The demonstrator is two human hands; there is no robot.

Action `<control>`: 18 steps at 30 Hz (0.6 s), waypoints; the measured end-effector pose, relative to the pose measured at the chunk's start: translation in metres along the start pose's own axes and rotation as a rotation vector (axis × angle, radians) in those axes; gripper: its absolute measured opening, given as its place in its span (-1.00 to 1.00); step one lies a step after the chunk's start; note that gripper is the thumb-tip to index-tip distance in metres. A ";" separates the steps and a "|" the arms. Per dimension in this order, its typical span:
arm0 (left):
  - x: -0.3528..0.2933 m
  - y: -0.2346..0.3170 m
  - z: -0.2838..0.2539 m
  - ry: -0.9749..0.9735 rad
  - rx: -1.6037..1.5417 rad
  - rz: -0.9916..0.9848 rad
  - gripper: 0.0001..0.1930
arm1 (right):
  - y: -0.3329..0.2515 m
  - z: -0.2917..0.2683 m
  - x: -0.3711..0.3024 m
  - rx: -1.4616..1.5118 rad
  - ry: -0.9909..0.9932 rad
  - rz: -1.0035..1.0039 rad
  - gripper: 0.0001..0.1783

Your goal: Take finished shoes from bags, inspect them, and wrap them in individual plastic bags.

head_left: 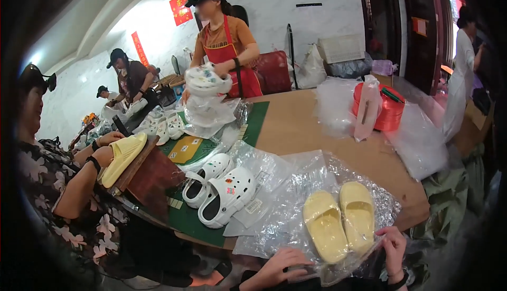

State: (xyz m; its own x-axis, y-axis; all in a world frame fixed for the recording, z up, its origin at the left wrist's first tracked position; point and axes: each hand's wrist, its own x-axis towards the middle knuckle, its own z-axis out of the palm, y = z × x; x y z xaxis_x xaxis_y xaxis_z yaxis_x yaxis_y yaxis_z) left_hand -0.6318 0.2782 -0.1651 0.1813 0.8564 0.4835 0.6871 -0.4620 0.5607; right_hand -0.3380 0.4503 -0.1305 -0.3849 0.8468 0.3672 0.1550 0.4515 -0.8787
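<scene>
R hand point(393, 246) pinches clear plastic point(335, 277), L hand point(288, 264) half-curled opp., grip unclear, w/ yellow slides point(324, 225) btwn, just beyond, long axes pointing away.

A pair of pale yellow slide sandals point(358, 216) lay side by side, close together, near the front edge of the brown table point(288, 123). Both were plain, smooth and thick-soled, and they pointed lengthwise away from the wearer, leaning a little to the left. The left one was set slightly nearer, and its wide strap was visible. A clear plastic bag point(386, 201), thin, wrinkled and shiny, spread around them; whether it fully enclosed them could not be told.
</scene>
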 end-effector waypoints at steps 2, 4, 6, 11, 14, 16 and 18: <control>-0.015 -0.005 0.011 0.053 -0.394 -0.392 -0.72 | -0.003 0.011 0.003 0.296 0.141 0.404 -0.76; -0.007 0.004 0.006 0.215 -0.861 -0.859 -0.73 | 0.009 0.017 0.005 0.469 0.211 0.445 -0.80; -0.006 0.003 0.010 0.245 -0.871 -0.836 -0.74 | 0.024 0.033 0.005 0.739 0.464 0.453 -0.87; -0.014 -0.015 0.032 0.217 -0.841 -0.824 -0.77 | -0.008 0.047 0.021 1.318 0.236 0.723 -0.79; -0.003 -0.004 0.031 0.271 -0.985 -0.987 -0.68 | 0.001 0.054 0.015 1.066 0.268 0.605 -0.73; -0.007 -0.009 0.043 0.184 -1.044 -1.216 -0.56 | -0.014 0.050 0.018 1.327 0.150 0.655 -0.67; -0.015 -0.007 0.045 0.093 -1.245 -1.116 -0.58 | -0.009 0.045 0.016 1.585 0.032 0.694 -0.60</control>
State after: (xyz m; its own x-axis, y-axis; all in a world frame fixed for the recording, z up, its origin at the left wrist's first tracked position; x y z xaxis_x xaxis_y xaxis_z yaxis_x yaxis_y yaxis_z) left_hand -0.6080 0.2788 -0.2063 -0.0494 0.8745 -0.4825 -0.5059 0.3946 0.7670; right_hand -0.3869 0.4475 -0.1308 -0.6190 0.7618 -0.1909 -0.7104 -0.6468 -0.2775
